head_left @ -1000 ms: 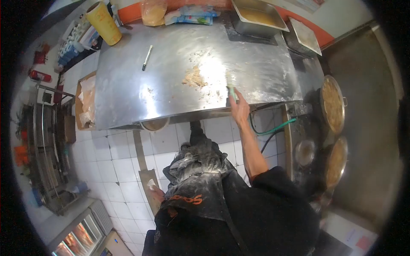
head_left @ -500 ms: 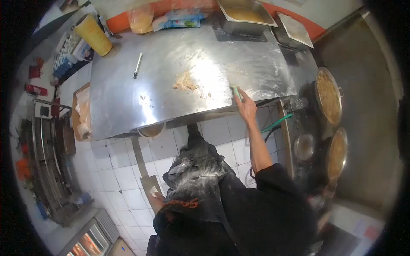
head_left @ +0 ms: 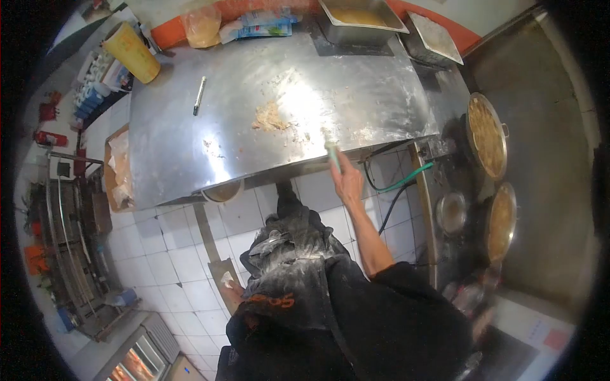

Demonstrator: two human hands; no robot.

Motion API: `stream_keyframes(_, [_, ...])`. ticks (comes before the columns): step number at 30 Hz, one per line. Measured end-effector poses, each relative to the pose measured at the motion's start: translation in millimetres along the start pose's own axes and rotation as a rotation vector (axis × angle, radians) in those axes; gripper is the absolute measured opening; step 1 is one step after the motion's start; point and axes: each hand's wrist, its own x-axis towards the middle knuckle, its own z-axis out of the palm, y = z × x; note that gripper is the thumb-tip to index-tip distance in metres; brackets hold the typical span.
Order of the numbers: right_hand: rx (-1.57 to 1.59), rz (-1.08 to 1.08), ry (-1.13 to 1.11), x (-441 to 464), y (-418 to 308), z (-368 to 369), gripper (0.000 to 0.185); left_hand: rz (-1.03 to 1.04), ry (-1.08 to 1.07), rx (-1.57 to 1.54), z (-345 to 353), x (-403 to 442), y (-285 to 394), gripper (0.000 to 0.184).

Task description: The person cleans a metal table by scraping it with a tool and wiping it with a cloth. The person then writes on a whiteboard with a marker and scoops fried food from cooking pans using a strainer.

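My right hand (head_left: 348, 182) is closed round a pale green handled tool (head_left: 333, 152) at the front edge of the steel table (head_left: 241, 130). The tool's far end lies in the bright glare and is hard to make out. Left of it, a patch of brown crumbly residue (head_left: 270, 118) sticks to the tabletop. Low beside my apron, my left hand (head_left: 235, 291) is closed on a crumpled white piece (head_left: 227, 279), perhaps cloth or paper. A marker (head_left: 199, 96) lies on the left part of the table.
A yellow roll (head_left: 131, 52) stands at the back left, near plastic bags (head_left: 260, 27). Metal trays (head_left: 362, 17) are at the back right. Two round pans (head_left: 487, 136) sit on the right, by a green hose (head_left: 406, 178). A cardboard box (head_left: 119, 168) adjoins the table's left side.
My right hand has drawn the tool left and nearer the table's front edge. The view has shifted slightly. My left hand stays low with the white piece.
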Motion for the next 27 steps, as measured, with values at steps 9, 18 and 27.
stream_keyframes(9, [0.116,0.011,-0.023,-31,-18,13,0.049,0.026,-0.026,-0.011,-21,0,8,0.047])
stream_keyframes(18, [0.035,-0.042,0.043,-58,-13,26,0.047,-0.021,-0.022,-0.022,-45,8,25,0.039])
stream_keyframes(27, [0.112,0.099,-0.021,-63,-28,24,0.048,0.036,-0.033,-0.063,-71,29,85,0.036])
